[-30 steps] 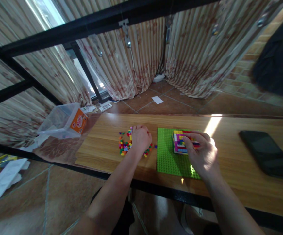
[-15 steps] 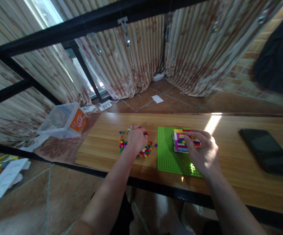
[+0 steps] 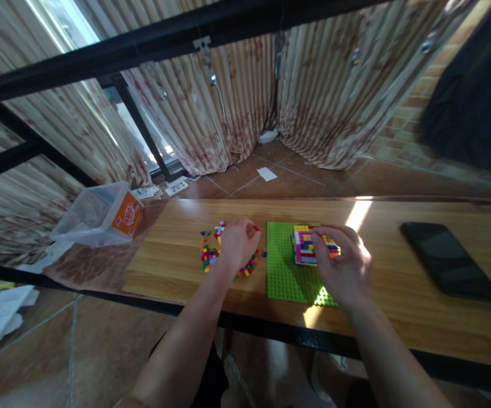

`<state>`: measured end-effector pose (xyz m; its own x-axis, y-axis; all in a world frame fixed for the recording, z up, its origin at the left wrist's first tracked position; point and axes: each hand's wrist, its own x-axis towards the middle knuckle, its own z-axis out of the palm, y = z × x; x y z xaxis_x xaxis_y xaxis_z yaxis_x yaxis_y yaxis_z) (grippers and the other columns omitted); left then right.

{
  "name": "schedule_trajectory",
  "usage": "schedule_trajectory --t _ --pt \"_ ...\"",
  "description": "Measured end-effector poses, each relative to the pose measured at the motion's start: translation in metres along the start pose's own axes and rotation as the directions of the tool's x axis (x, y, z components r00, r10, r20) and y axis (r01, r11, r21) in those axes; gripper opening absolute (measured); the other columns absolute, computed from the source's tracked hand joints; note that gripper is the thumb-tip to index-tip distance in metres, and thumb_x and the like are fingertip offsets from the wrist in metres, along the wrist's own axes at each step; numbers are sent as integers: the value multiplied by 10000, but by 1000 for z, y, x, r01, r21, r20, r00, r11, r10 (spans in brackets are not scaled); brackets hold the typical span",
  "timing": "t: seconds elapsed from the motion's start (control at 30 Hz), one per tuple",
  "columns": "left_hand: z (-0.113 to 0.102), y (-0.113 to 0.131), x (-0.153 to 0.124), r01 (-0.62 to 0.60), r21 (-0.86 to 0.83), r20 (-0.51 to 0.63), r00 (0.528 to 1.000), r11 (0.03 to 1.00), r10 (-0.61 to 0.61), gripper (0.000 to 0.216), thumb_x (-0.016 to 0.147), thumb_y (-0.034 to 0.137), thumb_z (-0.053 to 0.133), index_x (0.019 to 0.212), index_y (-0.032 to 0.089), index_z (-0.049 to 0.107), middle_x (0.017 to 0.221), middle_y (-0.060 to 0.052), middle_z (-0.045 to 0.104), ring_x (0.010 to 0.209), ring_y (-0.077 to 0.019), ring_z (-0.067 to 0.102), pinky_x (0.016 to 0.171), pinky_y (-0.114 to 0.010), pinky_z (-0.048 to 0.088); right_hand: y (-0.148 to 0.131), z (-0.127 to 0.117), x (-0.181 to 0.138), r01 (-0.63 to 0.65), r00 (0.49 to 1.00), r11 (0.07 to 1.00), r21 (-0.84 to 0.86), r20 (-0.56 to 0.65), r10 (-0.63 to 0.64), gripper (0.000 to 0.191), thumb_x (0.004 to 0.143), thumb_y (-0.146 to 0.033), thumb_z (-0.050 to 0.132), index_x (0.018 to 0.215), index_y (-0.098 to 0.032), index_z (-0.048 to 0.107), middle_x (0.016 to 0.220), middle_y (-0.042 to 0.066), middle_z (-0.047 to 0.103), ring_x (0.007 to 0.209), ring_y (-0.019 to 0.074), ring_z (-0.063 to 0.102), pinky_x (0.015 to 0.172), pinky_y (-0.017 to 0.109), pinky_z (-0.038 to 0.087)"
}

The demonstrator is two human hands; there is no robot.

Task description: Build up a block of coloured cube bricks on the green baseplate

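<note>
On the table, a green baseplate carries a low block of many-coloured toy bricks. Over that block, my right hand has thumb and forefinger pinched together at its upper side; whatever is between the tips is too small to make out. Left of the baseplate lies a pile of loose small bricks in mixed colours. Above this pile my left hand is closed, with a small red brick showing at its fingertips. The hand hides part of the pile.
A dark tablet-like slab lies at the right on the wooden table. One small purple brick sits by the baseplate's left edge. A clear plastic box with an orange label stands beyond the table's left end.
My left hand has lifted from the loose bricks and turned slightly right, a red brick now showing at its fingertips. My right hand stays over the brick block. The whole view has shifted slightly.
</note>
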<state>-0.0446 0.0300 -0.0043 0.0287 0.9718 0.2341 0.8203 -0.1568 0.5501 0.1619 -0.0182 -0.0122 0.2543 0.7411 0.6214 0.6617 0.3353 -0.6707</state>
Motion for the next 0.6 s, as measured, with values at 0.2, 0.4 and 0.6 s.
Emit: schedule_trajectory --t 0.2,0.4,0.6 --pt "11 29 -20 -161 -530 -74 987 832 144 87 882 237 650 950 183 655 880 -27 713 772 -140 651 716 -263 515 -18 9 -8 -285 949 885 369 237 207 200 889 -367 665 1000 -213 725 902 49 748 761 162 695 700 340 594" --pt "16 49 -35 -274 -528 -138 962 803 237 138 886 197 654 1023 207 671 944 -27 724 829 -143 656 773 -271 540 -21 11 -5 -443 896 678 587 326 302 161 777 -325 772 893 -212 765 819 26 763 717 145 695 666 307 597" --pt "20 50 -36 -292 -568 -128 955 770 267 246 907 163 602 1138 215 671 1010 -44 742 871 -150 685 807 -285 575 -15 2 -4 -387 917 726 569 323 236 119 822 -295 735 925 -253 777 824 13 757 720 148 686 650 318 594"
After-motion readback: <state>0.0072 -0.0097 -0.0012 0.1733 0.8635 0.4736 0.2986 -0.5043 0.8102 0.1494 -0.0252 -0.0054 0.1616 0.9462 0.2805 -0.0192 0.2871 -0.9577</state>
